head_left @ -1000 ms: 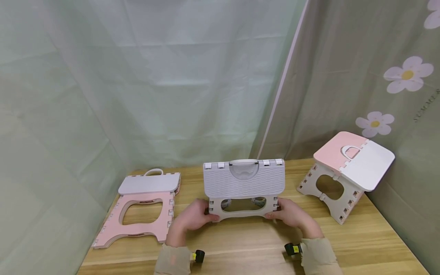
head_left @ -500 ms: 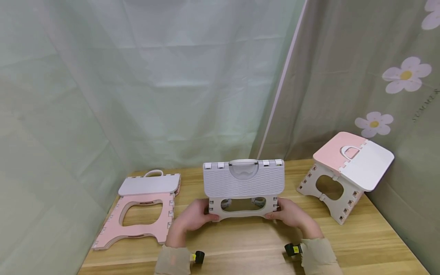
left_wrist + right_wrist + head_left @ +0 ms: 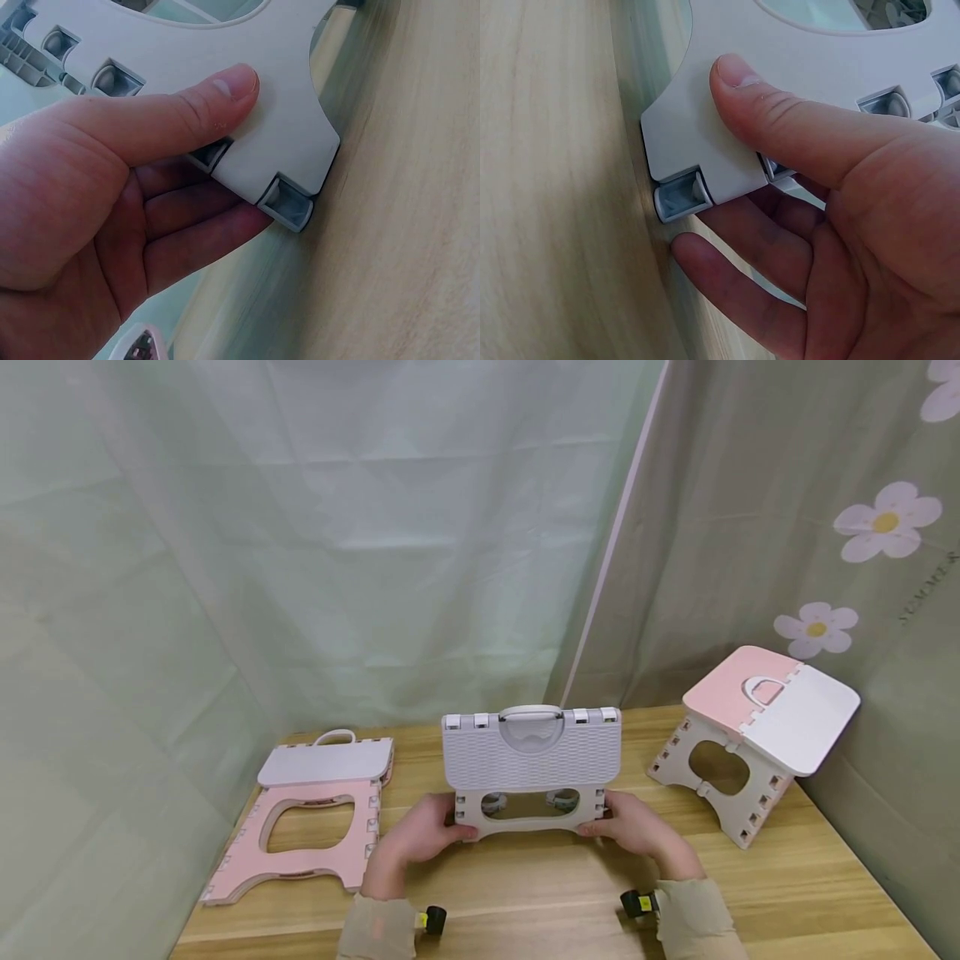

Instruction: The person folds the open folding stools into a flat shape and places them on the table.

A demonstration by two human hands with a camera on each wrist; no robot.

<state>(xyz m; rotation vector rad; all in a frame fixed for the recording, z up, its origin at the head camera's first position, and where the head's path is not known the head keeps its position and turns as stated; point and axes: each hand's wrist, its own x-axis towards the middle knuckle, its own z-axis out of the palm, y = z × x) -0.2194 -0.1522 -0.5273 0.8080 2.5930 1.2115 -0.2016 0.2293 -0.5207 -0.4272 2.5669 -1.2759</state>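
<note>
A grey-and-white folding stool [image 3: 532, 768] stands mid-table, its textured grey seat half and handle facing me. My left hand [image 3: 426, 831] grips the left edge of its white leg panel near the foot. At the opposite edge, my right hand [image 3: 632, 827] holds the same panel. The left wrist view shows the thumb [image 3: 187, 112] laid on the panel's face and the fingers behind its edge. In the right wrist view the thumb [image 3: 772, 112] presses the leg panel [image 3: 735, 142], with fingers behind. The panel's foot is close to the tabletop; the stool's back is mostly hidden.
To the left, a pink-and-white folding stool [image 3: 307, 827] lies partly folded on the wooden table [image 3: 525, 902]. Another pink-and-white stool [image 3: 772, 710] stands unfolded at the right. Curtains [image 3: 412, 543] hang behind the table and along both sides.
Both hands keep their hold. The grey-and-white stool sits almost the same, with only a very slight shift upward in the head view.
</note>
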